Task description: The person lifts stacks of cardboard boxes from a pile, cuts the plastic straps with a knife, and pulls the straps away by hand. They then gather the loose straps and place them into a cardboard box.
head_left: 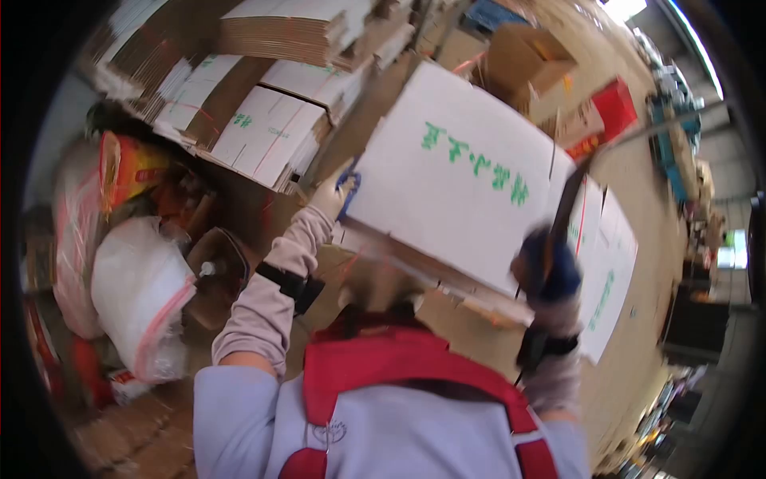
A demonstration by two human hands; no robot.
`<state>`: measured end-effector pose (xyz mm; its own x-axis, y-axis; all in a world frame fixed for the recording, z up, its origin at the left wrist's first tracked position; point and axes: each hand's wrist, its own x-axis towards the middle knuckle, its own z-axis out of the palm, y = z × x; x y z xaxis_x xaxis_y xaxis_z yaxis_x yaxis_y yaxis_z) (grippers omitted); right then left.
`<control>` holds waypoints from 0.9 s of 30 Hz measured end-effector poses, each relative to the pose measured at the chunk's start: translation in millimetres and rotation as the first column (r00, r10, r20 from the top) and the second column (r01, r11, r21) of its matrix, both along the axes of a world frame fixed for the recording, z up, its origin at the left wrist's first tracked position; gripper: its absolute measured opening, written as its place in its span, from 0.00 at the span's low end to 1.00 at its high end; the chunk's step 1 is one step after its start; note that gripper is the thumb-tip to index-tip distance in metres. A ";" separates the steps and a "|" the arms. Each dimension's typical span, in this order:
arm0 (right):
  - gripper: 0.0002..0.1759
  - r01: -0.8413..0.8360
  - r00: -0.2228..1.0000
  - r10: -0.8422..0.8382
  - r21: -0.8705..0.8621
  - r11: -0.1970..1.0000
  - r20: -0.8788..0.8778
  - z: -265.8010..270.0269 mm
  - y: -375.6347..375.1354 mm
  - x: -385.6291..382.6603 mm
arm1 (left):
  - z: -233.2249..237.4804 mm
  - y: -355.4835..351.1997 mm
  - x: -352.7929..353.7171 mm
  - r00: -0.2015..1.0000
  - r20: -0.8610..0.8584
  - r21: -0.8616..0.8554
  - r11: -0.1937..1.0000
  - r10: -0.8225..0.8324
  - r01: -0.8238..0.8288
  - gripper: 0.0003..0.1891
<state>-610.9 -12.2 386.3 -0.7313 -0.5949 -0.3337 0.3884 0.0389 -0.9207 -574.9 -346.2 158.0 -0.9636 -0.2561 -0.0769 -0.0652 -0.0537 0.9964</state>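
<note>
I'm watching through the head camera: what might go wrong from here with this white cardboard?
1. The long dark object at the blurred right hand crosses the white cardboard; if it is a blade, it might gouge the printed face.
2. The left hand is at the cardboard's edge, so its fingers could get pinched if the board shifts.
3. The near edge looks ragged and might snag a glove or sleeve.

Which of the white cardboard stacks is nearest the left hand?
The large stack in the middle: the left hand is at its corner, while the other stacks sit farther off.
</note>
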 end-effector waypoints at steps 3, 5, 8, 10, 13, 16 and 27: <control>0.21 0.048 0.997 -0.035 0.180 0.982 -0.076 -60.0 76.3 -37.2 | 21.3 -4.7 -7.2 0.999 0.009 -0.276 0.960 -0.035 0.036 0.23; 0.21 0.143 0.988 -0.118 0.301 0.943 -0.098 -73.9 132.2 -42.4 | 17.8 -10.4 -8.8 1.000 -0.007 -0.422 0.906 0.013 -0.014 0.26; 0.17 0.534 0.845 -0.403 0.517 0.669 -0.351 -70.3 226.5 -63.3 | 60.2 -4.4 -7.8 0.995 0.101 -0.650 0.758 0.012 0.056 0.29; 0.18 0.589 0.808 -0.392 0.595 0.547 -0.439 -69.5 268.6 -82.5 | 98.6 23.5 -25.2 0.995 -0.099 -0.808 0.583 -0.004 -0.078 0.30; 0.21 0.767 0.452 0.179 0.483 0.421 -0.874 -73.7 290.8 -117.8 | 179.6 128.5 -58.6 0.932 -0.143 -0.952 0.304 -0.334 -0.037 0.31; 0.25 0.594 0.725 0.305 0.785 0.176 -0.617 -75.0 315.4 -170.1 | 185.3 238.9 -104.5 0.840 0.023 -0.984 0.134 -0.542 0.114 0.32; 0.27 0.418 0.384 0.850 0.889 0.189 -0.361 -82.5 349.7 -290.7 | 114.2 399.7 -201.4 0.817 0.216 -0.972 -0.035 -0.535 0.234 0.35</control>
<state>-901.6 337.5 303.8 -0.8041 -0.5696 -0.1701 -0.5927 0.7905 0.1544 -776.3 53.5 272.2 -0.8874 0.4598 0.0331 0.4598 0.8778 0.1345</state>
